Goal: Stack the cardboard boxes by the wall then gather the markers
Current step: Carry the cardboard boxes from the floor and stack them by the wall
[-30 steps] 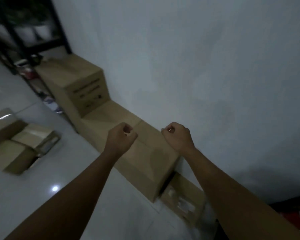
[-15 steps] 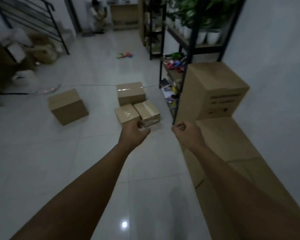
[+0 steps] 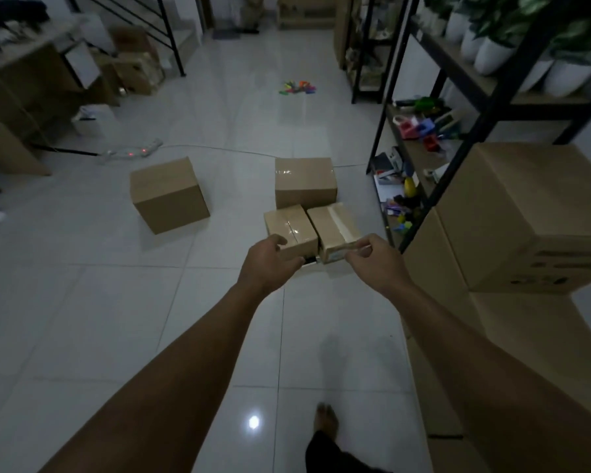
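Boxes part stacked, markers untouched.
My left hand [image 3: 270, 264] and right hand [image 3: 372, 261] reach empty, fingers loosely curled, toward four loose cardboard boxes [image 3: 289, 230] on the floor; the stack [image 3: 526, 213] stands by the wall, markers [image 3: 297, 87] lie far off.

Both bare arms reach forward and slightly inward from the bottom corners of the view, elbows nearly straight, so that the hands end up near each other at mid-frame. The left hand [image 3: 270, 264] shows its back to the camera, thumb raised apart from the loosely bent fingers, and holds nothing. The right hand [image 3: 376, 261] also shows its back, wrist bent a little inward, its fingers [image 3: 355, 256] curled loosely with the thumb lifted above them; it holds nothing either. A bare foot [image 3: 326, 418] and a dark trouser leg [image 3: 335, 455] show below.
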